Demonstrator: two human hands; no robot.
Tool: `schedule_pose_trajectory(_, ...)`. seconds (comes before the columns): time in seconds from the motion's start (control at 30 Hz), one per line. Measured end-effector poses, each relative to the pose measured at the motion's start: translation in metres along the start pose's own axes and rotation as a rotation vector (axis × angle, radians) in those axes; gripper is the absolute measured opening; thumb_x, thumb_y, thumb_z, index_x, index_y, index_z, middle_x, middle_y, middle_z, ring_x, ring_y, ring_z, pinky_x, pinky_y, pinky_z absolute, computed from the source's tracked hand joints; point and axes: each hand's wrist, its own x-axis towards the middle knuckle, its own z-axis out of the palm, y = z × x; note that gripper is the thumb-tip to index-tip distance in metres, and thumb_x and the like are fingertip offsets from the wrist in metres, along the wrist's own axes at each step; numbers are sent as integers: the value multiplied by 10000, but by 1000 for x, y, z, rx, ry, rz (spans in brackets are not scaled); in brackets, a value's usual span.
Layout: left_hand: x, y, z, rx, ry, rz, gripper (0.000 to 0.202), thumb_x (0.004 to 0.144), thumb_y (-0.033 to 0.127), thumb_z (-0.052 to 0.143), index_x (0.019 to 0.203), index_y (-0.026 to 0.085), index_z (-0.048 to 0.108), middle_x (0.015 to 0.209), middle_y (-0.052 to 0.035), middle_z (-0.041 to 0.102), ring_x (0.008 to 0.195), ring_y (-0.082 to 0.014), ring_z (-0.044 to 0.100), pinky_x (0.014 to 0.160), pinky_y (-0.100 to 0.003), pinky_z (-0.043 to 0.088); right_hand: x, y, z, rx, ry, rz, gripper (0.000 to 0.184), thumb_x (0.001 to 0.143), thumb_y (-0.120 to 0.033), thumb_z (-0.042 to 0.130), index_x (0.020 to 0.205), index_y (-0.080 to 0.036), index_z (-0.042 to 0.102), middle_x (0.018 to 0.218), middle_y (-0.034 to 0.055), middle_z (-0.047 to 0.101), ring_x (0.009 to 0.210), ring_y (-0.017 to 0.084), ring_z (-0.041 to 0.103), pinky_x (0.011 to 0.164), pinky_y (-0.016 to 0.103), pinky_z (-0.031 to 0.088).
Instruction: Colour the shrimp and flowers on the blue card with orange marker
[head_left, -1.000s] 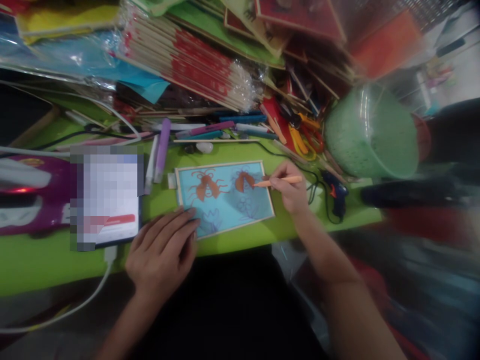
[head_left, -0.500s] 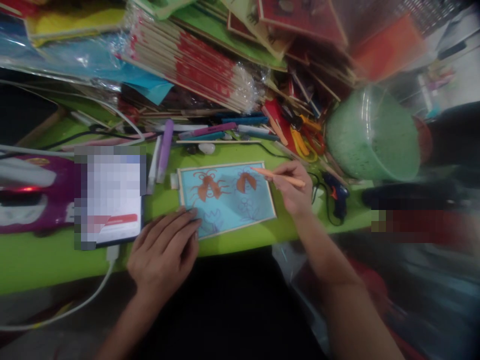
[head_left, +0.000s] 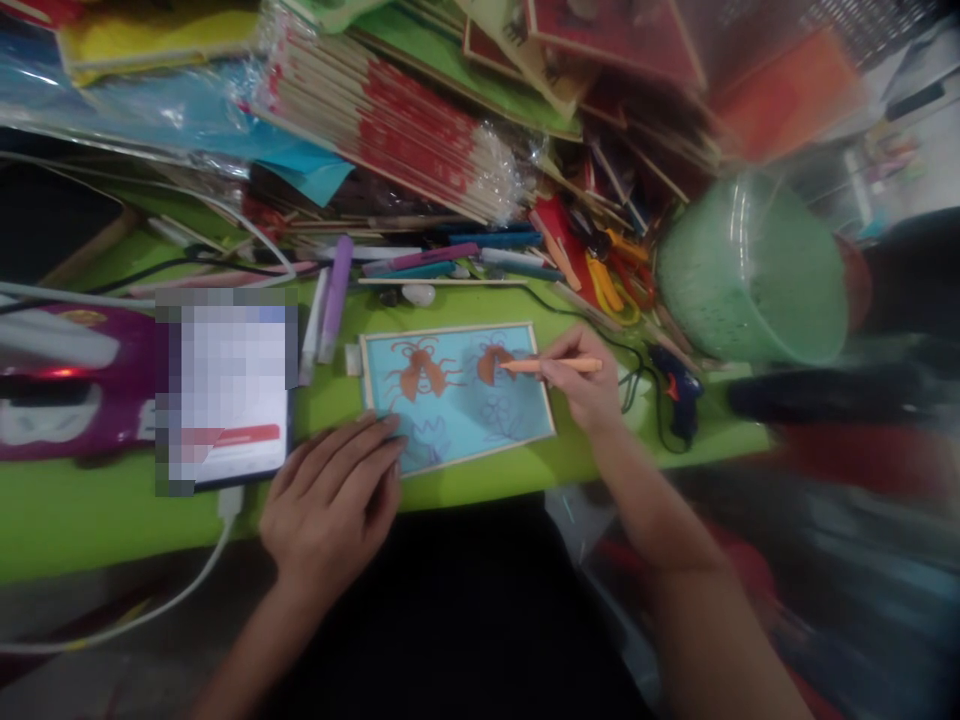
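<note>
On the green tabletop [head_left: 75, 545], close before the person, lies a pale-edged blue panel [head_left: 463, 402]. Right hand [head_left: 581, 378] pinches an orange pen [head_left: 525, 367], fingers closed round the barrel. Half a second ago its tip sat up by the right-hand bug drawing's [head_left: 487, 372] feelers; now it has dropped to the orange body, pen nearer level. Left hand [head_left: 330, 492] unchanged: loosely spread, gripping nothing, fingertips on the panel's lower left corner.
</note>
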Motion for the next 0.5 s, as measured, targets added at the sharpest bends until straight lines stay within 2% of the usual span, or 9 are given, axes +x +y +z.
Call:
schedule_pose_trajectory(0.1, 0, 0, -1, 0, 3, 5, 335, 847, 80, 742, 1152, 216, 716, 1196, -52, 803, 1133, -258, 755, 1032, -413, 543, 0, 2, -2, -37, 5, -2, 233, 789, -390, 820, 792, -231, 649, 682, -48, 640, 633, 142, 649, 610, 293, 519)
schedule_pose_trajectory(0.33, 1, 0, 0, 2, 0, 11, 330, 847, 79, 748, 1151, 205, 718, 1195, -62, 803, 1123, -275, 758, 1009, -429, 549, 0, 1, -2, -65, 28, -24, 199, 808, -353, 806, 797, -233, 648, 677, -49, 638, 610, 127, 604, 576, 275, 460)
schedule_pose_trajectory(0.5, 0, 0, 0, -4, -7, -3, 348, 847, 81, 743, 1167, 217, 716, 1208, -47, 800, 1144, -258, 751, 1038, -410, 540, 1, -3, 2, -77, 14, -27, 204, 820, -369, 786, 798, -234, 634, 674, -49, 640, 619, 127, 614, 612, 286, 500)
